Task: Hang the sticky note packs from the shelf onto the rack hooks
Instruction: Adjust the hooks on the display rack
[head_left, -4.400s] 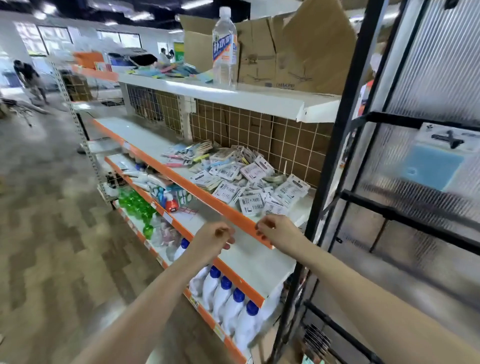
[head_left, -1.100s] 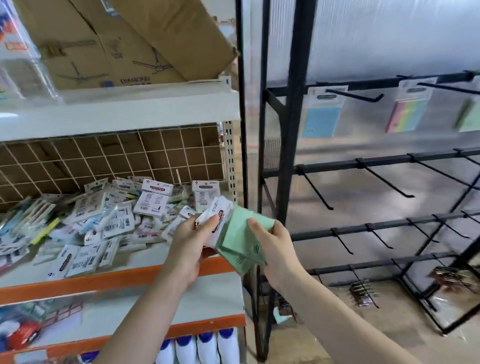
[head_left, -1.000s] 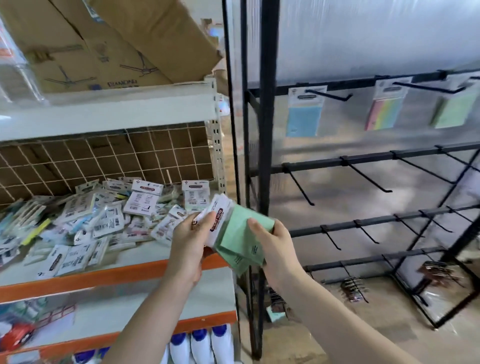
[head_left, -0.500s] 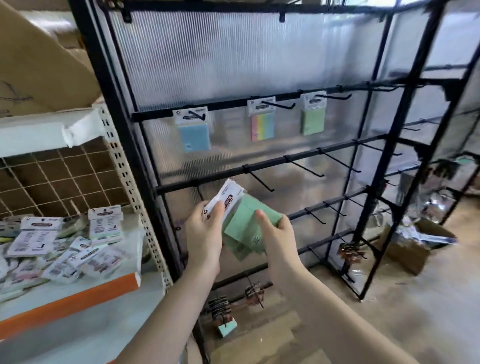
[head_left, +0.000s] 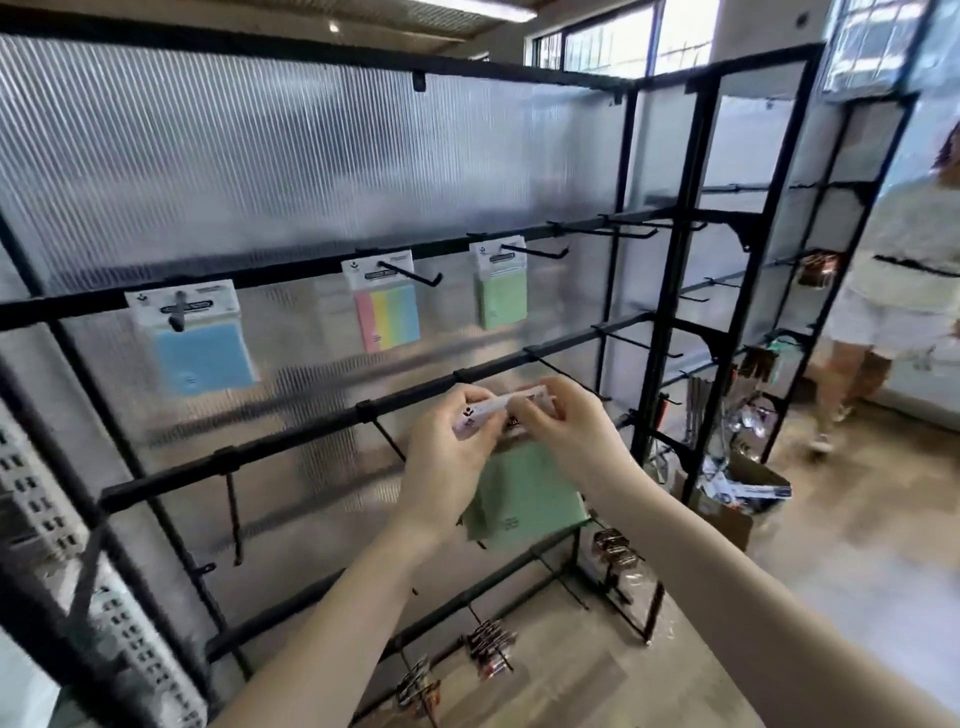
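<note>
I hold a green sticky note pack (head_left: 524, 499) up in front of the black rack (head_left: 675, 291). My left hand (head_left: 447, 457) pinches the left end of its white header card and my right hand (head_left: 571, 431) pinches the right end. The green pad hangs below my fingers, level with the second bar's hooks (head_left: 566, 374). Three packs hang on the top bar: a blue pack (head_left: 200, 348), a striped multicolour pack (head_left: 387, 312) and a green pack (head_left: 501, 296).
Bare black hooks (head_left: 623, 228) stick out along the bars to the right and below. Small packaged goods (head_left: 488, 647) hang on the lowest hooks. A cardboard box (head_left: 737, 499) sits on the floor. A person (head_left: 893, 291) walks at the far right. The shelf upright (head_left: 47, 525) is at left.
My view swung right from the shelf to the rack. Both hands carried the green pack up to the second bar and turned its header card level.
</note>
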